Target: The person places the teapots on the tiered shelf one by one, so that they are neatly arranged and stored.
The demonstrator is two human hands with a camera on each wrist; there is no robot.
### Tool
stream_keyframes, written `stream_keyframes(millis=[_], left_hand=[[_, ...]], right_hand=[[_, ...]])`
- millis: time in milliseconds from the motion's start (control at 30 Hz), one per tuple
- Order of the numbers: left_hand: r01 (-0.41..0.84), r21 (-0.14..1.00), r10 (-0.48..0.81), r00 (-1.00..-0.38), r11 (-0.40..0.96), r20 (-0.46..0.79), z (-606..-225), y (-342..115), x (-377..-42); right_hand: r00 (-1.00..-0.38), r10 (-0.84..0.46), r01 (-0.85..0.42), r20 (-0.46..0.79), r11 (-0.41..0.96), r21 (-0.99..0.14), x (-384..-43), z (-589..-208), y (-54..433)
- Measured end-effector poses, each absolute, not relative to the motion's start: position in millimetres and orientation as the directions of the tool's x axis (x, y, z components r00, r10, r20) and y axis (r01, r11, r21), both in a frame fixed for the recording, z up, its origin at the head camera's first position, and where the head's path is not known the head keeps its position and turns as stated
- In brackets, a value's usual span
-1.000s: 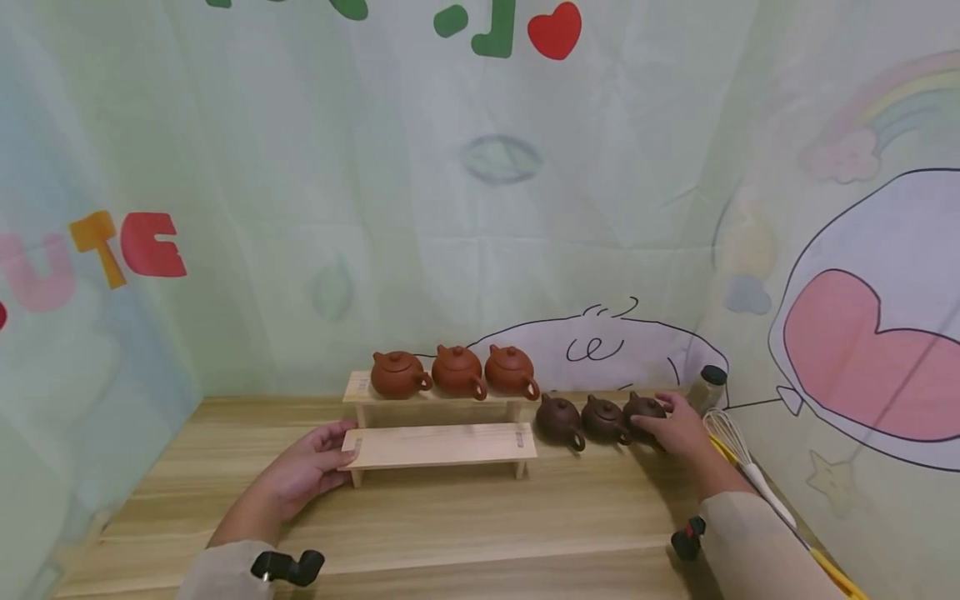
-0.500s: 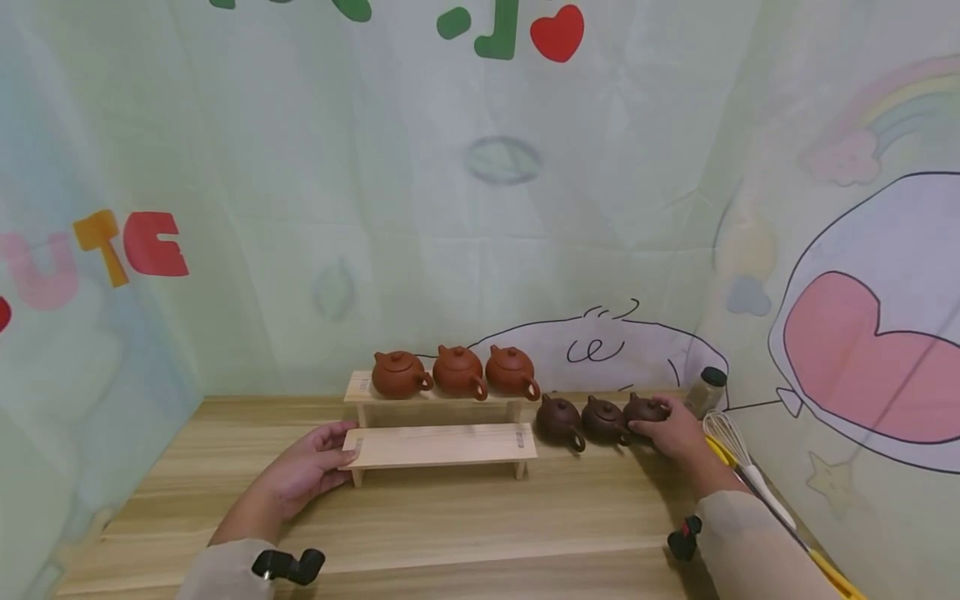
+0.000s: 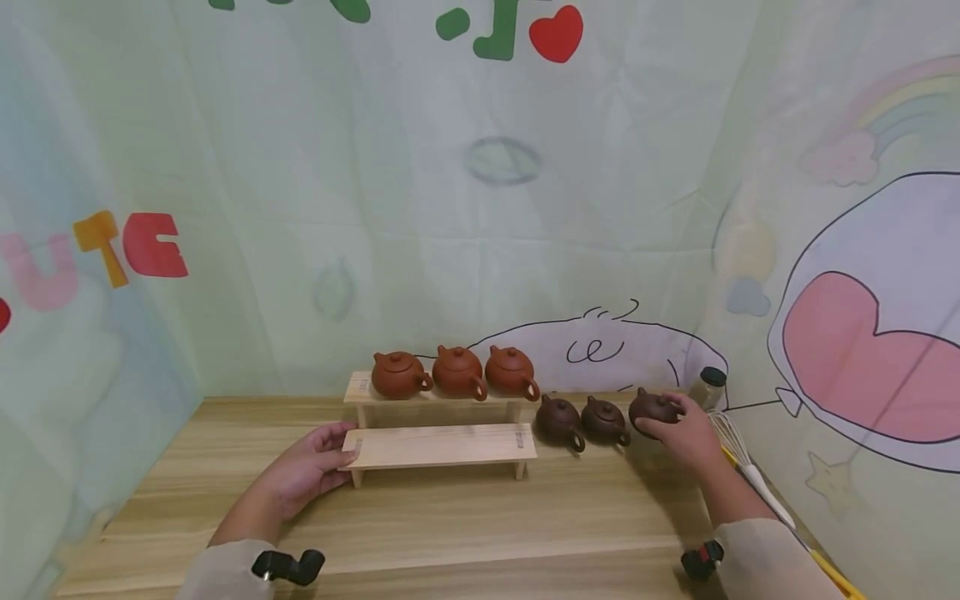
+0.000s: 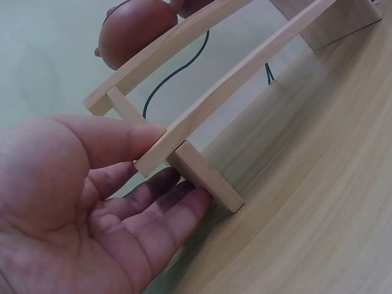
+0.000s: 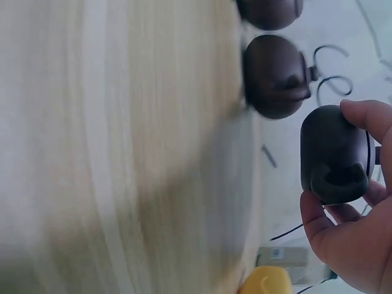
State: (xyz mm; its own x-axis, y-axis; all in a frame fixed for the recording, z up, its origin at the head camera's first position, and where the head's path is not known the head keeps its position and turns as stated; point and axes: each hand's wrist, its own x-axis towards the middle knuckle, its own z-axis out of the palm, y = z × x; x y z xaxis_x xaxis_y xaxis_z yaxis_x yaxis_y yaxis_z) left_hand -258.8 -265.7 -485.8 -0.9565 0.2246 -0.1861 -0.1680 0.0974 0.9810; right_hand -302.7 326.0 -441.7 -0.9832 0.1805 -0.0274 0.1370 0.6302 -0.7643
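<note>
My right hand grips a dark brown teapot by its body, with the thumb on one side and fingers on the other. In the right wrist view this teapot hangs clear of the tabletop. Two more dark teapots, a nearer one and a farther one, stand to its left. My left hand holds the left end of a two-step wooden stand. In the left wrist view the thumb lies on the lower board and the fingers reach beneath, by the leg.
Three reddish-brown teapots, among them a middle one, sit on the upper step. At the right edge are a dark-lidded jar, a whisk and a yellow-handled item. A printed curtain backs the wooden table.
My right hand has lifted the rightmost dark teapot and moved it slightly right, apart from the other two. The left hand and stand have stayed put.
</note>
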Motion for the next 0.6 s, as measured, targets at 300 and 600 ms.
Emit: stream_keyframes(millis=[300, 600], left_hand=[[-0.17, 0.981, 0.226, -0.956, 0.098, -0.188, -484.4, -265.2, -258.8], [-0.165, 0.981, 0.232, -0.955, 0.102, -0.184, -484.3, -265.9, -258.5]], right_hand=[[-0.996, 0.091, 0.043, 0.022, 0.654, -0.755, -264.7, -420.1, 297.9], [-0.995, -0.047, -0.098, 0.088, 0.616, -0.782, -229.7, -406.1, 247.1]])
